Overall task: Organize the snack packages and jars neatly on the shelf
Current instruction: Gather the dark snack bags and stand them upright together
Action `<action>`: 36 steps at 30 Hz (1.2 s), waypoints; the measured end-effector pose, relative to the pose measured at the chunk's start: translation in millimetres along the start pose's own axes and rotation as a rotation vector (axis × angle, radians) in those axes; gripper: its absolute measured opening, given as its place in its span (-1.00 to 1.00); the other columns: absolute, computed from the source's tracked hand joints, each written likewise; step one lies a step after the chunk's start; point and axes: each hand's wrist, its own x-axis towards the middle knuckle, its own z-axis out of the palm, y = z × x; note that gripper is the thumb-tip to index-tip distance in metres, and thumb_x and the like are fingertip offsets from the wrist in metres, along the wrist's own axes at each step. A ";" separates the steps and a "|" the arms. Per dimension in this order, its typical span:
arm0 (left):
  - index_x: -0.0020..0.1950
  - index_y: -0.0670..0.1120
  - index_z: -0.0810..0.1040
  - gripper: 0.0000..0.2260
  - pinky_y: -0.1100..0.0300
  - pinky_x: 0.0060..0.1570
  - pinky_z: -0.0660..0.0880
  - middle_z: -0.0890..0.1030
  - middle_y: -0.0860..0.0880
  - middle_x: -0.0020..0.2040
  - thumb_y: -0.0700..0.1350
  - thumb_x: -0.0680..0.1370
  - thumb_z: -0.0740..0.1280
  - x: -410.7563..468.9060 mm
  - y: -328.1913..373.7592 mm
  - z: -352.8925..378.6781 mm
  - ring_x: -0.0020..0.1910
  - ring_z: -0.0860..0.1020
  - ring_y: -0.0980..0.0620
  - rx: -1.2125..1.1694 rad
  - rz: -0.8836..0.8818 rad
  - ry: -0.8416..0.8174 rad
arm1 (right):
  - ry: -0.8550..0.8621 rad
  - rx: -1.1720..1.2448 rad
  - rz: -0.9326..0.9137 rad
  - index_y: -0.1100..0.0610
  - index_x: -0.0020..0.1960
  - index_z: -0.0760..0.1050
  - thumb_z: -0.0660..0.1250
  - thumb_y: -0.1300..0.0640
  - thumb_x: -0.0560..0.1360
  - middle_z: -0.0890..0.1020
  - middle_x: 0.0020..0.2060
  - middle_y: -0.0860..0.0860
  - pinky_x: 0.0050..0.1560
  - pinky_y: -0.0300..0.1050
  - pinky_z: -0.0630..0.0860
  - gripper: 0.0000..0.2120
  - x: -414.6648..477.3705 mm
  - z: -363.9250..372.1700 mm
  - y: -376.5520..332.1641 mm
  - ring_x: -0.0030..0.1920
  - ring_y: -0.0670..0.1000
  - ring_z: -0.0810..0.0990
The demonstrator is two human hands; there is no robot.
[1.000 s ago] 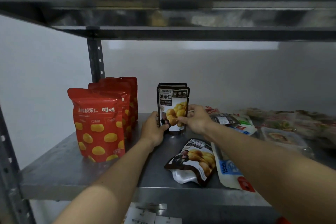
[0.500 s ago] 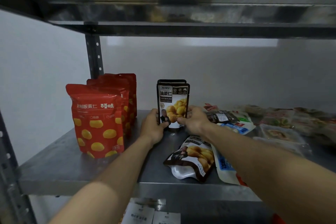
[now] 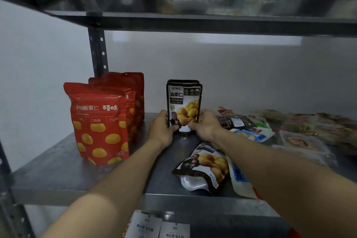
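A: Fingers (image 3: 164,119), what's the grip?
B: Both sets are curled on the black pouch (image 3: 184,102), low down. Left hand (image 3: 161,129) pinches its left edge, thumb across the front. Right hand (image 3: 205,126) pinches the right edge near the bottom corner. The pouch is upright w/ its base on the shelf (image 3: 58,172), centre of frame.
A: OK. Sweep left to right pls.
B: Left of centre, up high: grey post (image 3: 98,52) at the shelf's back corner. Below it are the red pouches (image 3: 98,121), standing in a row front to back, approx 4. The front one is lower left of centre. There's a clear gap btwn them & the black pouch.
A: Anything behind the held one?
B: Yes, a second black pouch (image 3: 182,81) right behind it, only its top edge shows. Can't tell if they touch.
A: Right of that?
B: Lower centre-right: flat pouch (image 3: 204,166), same print, lying near the shelf's front edge just below the right forearm. Beside it on the right is a white-blue pack (image 3: 239,177), also flat, partly under the arm. Mid-right, further back: dark pack (image 3: 234,121) & blue-white pack (image 3: 253,134), lying flat next to each other. Far right: clear trays (image 3: 301,141) w/ food, too blurry for more.
A: Top & bottom?
B: Upper shelf (image 3: 193,6) spans the top of frame. White label cards (image 3: 146,226) at bottom centre, under the shelf's front edge.
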 end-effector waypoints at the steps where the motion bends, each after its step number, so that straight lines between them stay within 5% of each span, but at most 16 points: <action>1: 0.03 -0.09 0.48 -0.78 0.13 -0.01 0.52 0.58 0.00 -0.14 -0.27 0.46 0.44 -0.4 0.0 -0.5 -0.10 0.58 -0.02 0.002 -0.002 -0.001 | 0.004 -0.003 0.002 0.15 0.13 0.48 0.41 0.27 0.47 0.64 0.04 0.12 0.22 0.08 0.52 -0.74 0.1 0.2 0.7 0.10 0.11 0.60; 4: 0.10 -0.09 0.47 -0.72 0.12 0.03 0.51 0.60 -0.03 -0.06 -0.25 0.45 0.46 -5.8 4.3 -3.2 -0.03 0.59 -0.04 0.012 -0.017 -0.023 | -0.001 -0.017 0.029 0.15 0.15 0.46 0.44 0.25 0.45 0.64 0.05 0.12 0.22 0.08 0.51 -0.69 -4.9 -3.5 -3.2 0.10 0.11 0.60; 8: 0.33 -0.15 0.36 -0.49 0.05 0.16 0.47 0.54 -0.14 0.14 -0.19 0.45 0.48 -16.4 15.2 -13.9 0.12 0.52 -0.10 0.155 -0.032 -0.014 | 0.015 -0.066 0.058 0.19 0.45 0.27 0.49 0.16 0.43 0.54 0.26 0.14 0.32 0.00 0.42 -0.33 -22.2 -20.8 -20.0 0.27 0.14 0.50; 12: 0.16 -0.13 0.44 -0.62 0.09 0.04 0.48 0.56 -0.11 0.05 -0.04 0.45 0.48 -38.7 39.4 -34.9 0.06 0.53 -0.09 0.221 -0.016 -0.109 | 0.104 -0.202 -0.014 0.22 0.44 0.30 0.47 0.10 0.46 0.48 0.32 0.16 0.33 -0.01 0.41 -0.36 -58.4 -45.2 -50.1 0.32 0.16 0.46; 16: 0.11 -0.08 0.50 -0.49 0.15 -0.19 0.47 0.59 -0.08 0.01 0.24 0.35 0.47 -64.9 69.4 -50.0 -0.05 0.56 -0.04 0.230 -0.210 -0.510 | 0.074 -0.360 0.018 0.24 0.03 0.52 0.45 0.07 0.47 0.64 -0.03 0.18 -0.04 0.07 0.65 -0.73 -99.4 -59.2 -72.1 -0.12 0.15 0.67; 19: 0.26 -0.08 0.49 -0.24 0.09 -0.01 0.49 0.57 -0.09 0.18 0.29 0.19 0.54 -79.8 77.4 -47.5 0.11 0.54 -0.07 0.225 -0.259 -0.640 | -0.099 -0.439 0.129 0.27 -0.01 0.52 0.42 0.09 0.50 0.65 -0.16 0.19 -0.30 -0.03 0.67 -0.76 -126.6 -57.6 -68.2 -0.33 0.12 0.69; 24: 0.23 -0.21 0.48 -0.31 0.15 0.04 0.42 0.56 -0.07 0.09 -0.07 0.19 0.65 -100.8 79.2 -38.6 0.09 0.50 -0.06 0.080 -0.344 -0.498 | -0.043 -0.567 0.111 0.17 -0.23 0.48 0.35 0.09 0.48 0.55 -0.28 0.09 -0.42 -0.15 0.44 -0.82 -143.0 -56.4 -38.6 -0.29 0.06 0.55; 28: -0.09 -0.16 0.49 -0.58 0.04 0.21 0.47 0.57 -0.07 -0.04 -0.22 0.21 0.64 -109.0 73.3 -51.3 0.10 0.52 -0.10 -0.060 -0.374 -0.363 | -0.014 -0.511 0.124 0.11 -0.29 0.36 0.36 0.02 0.50 0.44 -0.35 0.04 -0.40 -0.12 0.31 -0.71 -145.6 -65.0 -28.4 -0.34 0.00 0.41; 30: 0.02 -0.24 0.54 -0.57 0.14 0.11 0.47 0.58 -0.07 -0.04 -0.24 0.25 0.62 -113.4 68.8 -57.1 0.05 0.53 -0.07 -0.116 -0.376 -0.261 | -0.006 -0.464 0.119 0.10 -0.30 0.32 0.35 -0.05 0.50 0.41 -0.37 0.02 -0.43 -0.13 0.26 -0.66 -145.7 -66.3 -26.4 -0.37 -0.02 0.38; 33: 0.14 -0.27 0.55 -0.48 0.18 -0.05 0.54 0.64 -0.13 0.02 -0.27 0.23 0.62 -118.4 61.3 -59.8 -0.04 0.61 -0.05 -0.270 -0.339 -0.156 | -0.009 -0.313 0.096 0.09 -0.31 0.34 0.36 -0.10 0.50 0.44 -0.38 0.02 -0.42 -0.14 0.28 -0.64 -148.3 -61.4 -27.8 -0.37 -0.01 0.40; 36: 0.11 -0.20 0.50 -0.50 0.27 -0.18 0.54 0.64 -0.07 -0.05 -0.29 0.25 0.60 -123.5 58.7 -58.5 -0.12 0.60 0.04 -0.345 -0.257 -0.065 | -0.086 0.005 0.085 0.14 -0.16 0.51 0.41 0.00 0.50 0.63 -0.21 0.07 -0.34 -0.07 0.52 -0.78 -152.8 -47.2 -31.5 -0.27 0.06 0.57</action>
